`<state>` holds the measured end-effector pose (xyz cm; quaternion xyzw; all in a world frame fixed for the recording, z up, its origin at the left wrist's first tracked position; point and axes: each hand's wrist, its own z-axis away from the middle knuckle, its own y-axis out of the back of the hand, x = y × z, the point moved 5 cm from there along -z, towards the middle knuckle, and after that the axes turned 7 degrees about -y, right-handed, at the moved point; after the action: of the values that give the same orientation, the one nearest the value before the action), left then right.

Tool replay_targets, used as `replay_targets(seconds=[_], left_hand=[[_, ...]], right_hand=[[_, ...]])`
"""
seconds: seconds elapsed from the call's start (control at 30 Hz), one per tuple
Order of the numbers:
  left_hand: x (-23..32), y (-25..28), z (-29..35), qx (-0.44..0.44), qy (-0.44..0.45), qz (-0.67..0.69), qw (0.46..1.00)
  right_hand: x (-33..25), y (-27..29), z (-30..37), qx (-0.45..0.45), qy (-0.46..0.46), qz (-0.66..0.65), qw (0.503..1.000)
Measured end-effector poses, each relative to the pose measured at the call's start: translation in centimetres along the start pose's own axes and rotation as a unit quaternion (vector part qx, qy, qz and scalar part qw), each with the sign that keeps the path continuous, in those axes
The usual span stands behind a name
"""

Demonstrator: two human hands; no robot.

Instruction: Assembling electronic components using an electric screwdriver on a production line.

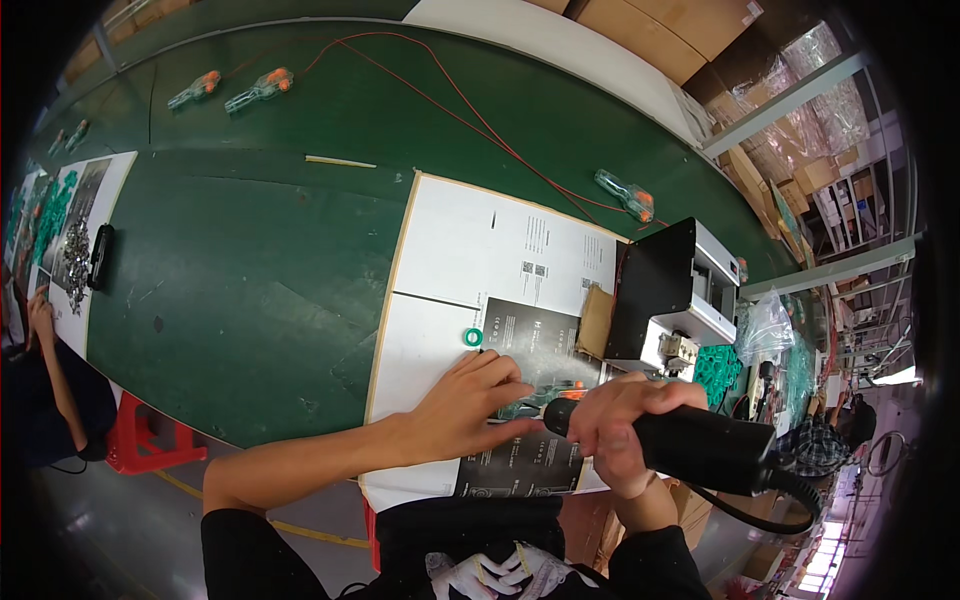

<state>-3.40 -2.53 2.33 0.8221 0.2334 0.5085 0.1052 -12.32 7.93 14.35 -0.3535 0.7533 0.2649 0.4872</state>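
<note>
1. Right hand: wrapped around a black handheld power tool, nose pointing left toward your other hand.
2. Left hand: fingers curled and low over the work, thumb and index apart. Can't tell if they pinch anything.
3. Green-and-orange part: lying between your hands, over the dark printed sheet, partly hidden by left fingers and the tool nose. Can't tell if the nose touches it.
4. Green ring: on the white sheet, just beyond your left fingertips. Contact unclear.
5. Handling, tool: likely the heavy item here, rigid, smooth barrel. Hold mid-body so it balances; too far back and the nose probably dips. Expect some drag from the cord looping off the rear end.
6. Handling, part: looks light, stiff, see-through in places, so probably hard plastic: slick, could crack or scuff under side load. Take it by its long sides with thumb and index, fingertips away from the tool nose.
7. Handling, ring: looks very light, likely to slide or roll if nudged. Pinch across the outer rim.
8. Black-sided machine: stands right of the sheets, near the tool. Mind your knuckles and cord.
</note>
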Motion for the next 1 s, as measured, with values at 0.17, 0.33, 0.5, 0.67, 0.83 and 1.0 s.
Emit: replay_targets(seconds=[0.17,0.33,0.5,0.67,0.83,1.0], left_hand=[[-0.5,-0.5,0.1,0.007,-0.028,0.021,0.999],[-0.8,-0.5,0.3,0.007,-0.043,0.022,0.999],[-0.5,-0.4,0.2,0.002,-0.034,0.026,0.999],[-0.1,-0.5,0.4,-0.029,-0.024,-0.018,0.999],[0.0,-0.5,0.6,-0.040,-0.032,-0.046,0.998],[0.1,-0.7,0.8,-0.056,-0.034,-0.093,0.994]], right_hand=[[-0.5,0.9,0.2,-0.027,-0.014,-0.064,0.997],[-0.3,0.9,0.3,-0.047,-0.017,-0.092,0.995],[-0.4,0.8,0.4,-0.037,-0.021,-0.093,0.995],[-0.3,-0.3,0.4,-0.033,-0.010,-0.065,0.997],[0.8,-1.1,0.6,-0.043,0.003,0.011,0.999],[-0.1,-2.3,0.3,-0.115,0.011,0.090,0.989]])
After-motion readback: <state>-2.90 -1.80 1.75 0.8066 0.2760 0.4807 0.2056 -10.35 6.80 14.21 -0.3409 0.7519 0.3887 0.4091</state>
